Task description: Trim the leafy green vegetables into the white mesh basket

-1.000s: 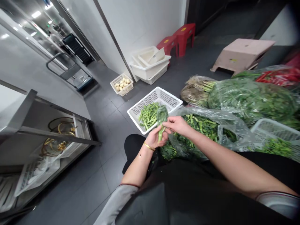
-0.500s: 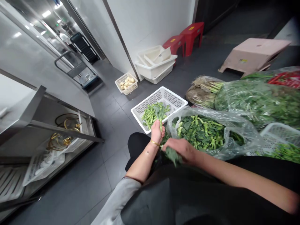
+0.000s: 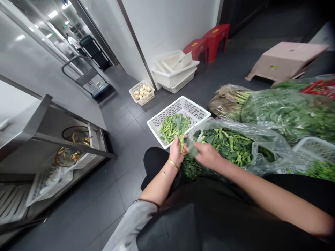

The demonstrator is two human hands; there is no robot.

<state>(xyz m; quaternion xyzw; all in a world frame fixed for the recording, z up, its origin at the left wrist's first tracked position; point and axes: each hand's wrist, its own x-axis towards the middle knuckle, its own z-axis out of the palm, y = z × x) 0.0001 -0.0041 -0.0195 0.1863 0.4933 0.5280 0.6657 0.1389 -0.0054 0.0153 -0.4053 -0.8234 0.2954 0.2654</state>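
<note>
Clock centred on left hand. Green stalk (image 3: 182, 143) was gripped in left hand (image 3: 177, 152), fingers wrapped around its lower part. It was held tilted, leafy end toward 12, at the near rim of the white basket (image 3: 195, 108). Leafy end was seen overlapping the cut greens (image 3: 167, 130) in that basket; contact could not be told.

Right hand (image 3: 208, 156) was placed at 3, just beside left, hands apart. Fingers were closed on a loose-looking leaf (image 3: 193, 150); area was blurred, and whether the leaf was joined to the stalk could not be told.

Clear plastic bag (image 3: 258, 129) was set at 3, mouth open, leafy greens (image 3: 230, 141) exposed inside, partly hidden by the right forearm. Farther at 3, a second basket (image 3: 305, 146) was seen with green pieces (image 3: 318, 169) inside. Bagged leaves (image 3: 280, 108) were laid at 2; the rooty bunch (image 3: 227, 101) was wrapped between 1 and 2.

Small basket (image 3: 142, 101) of pale round items (image 3: 142, 92) was stood on the floor (image 3: 110, 184) at 11. White bins (image 3: 172, 77) were stacked at 12. Trolley (image 3: 86, 77) was parked at 10.
</note>
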